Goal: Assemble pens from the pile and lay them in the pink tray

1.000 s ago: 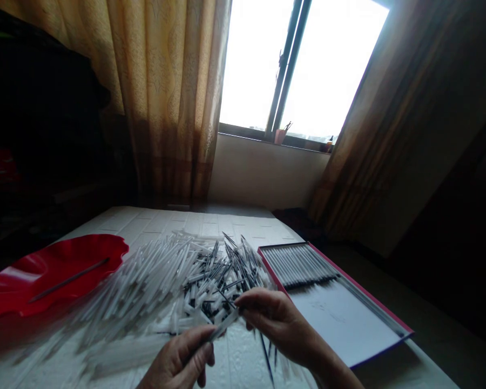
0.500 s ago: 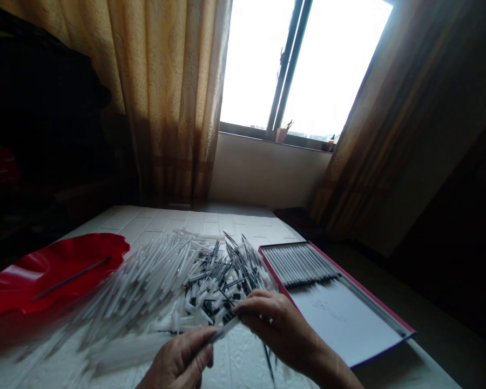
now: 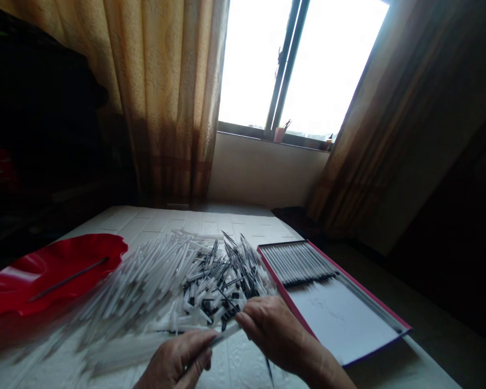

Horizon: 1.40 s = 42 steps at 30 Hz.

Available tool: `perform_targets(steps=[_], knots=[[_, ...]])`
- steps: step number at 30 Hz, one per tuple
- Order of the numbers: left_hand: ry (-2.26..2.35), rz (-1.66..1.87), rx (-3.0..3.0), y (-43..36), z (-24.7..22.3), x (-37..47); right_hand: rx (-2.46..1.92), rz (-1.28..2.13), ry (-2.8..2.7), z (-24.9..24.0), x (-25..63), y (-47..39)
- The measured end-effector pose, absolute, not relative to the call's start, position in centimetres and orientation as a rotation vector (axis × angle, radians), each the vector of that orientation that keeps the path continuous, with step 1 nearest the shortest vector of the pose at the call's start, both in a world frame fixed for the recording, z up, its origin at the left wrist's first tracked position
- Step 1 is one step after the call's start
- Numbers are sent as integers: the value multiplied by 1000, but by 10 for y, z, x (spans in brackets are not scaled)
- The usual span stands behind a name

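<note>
Pinching opposite ends, the left hand and right hand are holding a clear tube over the desk; it is looking light, stiff (perhaps slick), suiting end grips.

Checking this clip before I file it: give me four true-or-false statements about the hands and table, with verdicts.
1. A slender clear tube runs from the left hand to the right hand. True.
2. The red dish lies right of the open box. False: the red dish is on the left, the open box on the right.
3. One dark stick lies in the red dish. True.
4. Pens cover the whole box. False: a row of pens fills the far part; white shows nearer.
</note>
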<state>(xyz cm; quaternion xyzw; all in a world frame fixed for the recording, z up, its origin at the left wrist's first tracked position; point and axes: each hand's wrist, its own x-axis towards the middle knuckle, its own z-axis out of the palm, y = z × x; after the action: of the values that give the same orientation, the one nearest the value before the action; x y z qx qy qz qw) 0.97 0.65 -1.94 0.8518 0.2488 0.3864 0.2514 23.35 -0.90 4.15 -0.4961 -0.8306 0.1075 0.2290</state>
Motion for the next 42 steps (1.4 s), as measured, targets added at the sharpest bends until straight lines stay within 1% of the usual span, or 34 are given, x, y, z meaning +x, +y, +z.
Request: perform_targets(steps=[4, 13, 16, 23, 27, 32, 38, 42], knots=[[677, 1045, 2310, 8, -21, 9, -1386, 501, -2187, 33, 234, -4], [777, 1049, 2259, 8, -25, 9, -1259, 890, -2012, 47, 241, -9], [775, 1057, 2263, 9, -26, 10, -1254, 863, -1979, 43, 243, -8], [743, 1013, 2282, 9, -28, 7, -1360, 531, -2103, 40, 237, -6], [756, 956, 2299, 8, -24, 8, -1430, 472, -2132, 33, 231, -4], [747, 983, 2302, 8, -20, 11, -1415, 597, -2063, 35, 231, -3], [777, 1014, 2247, 9, -26, 10, -1219, 922, -1948, 36, 245, -5], [792, 1061, 2229, 9, -29, 10, -1266, 897, -1924, 33, 243, -4]])
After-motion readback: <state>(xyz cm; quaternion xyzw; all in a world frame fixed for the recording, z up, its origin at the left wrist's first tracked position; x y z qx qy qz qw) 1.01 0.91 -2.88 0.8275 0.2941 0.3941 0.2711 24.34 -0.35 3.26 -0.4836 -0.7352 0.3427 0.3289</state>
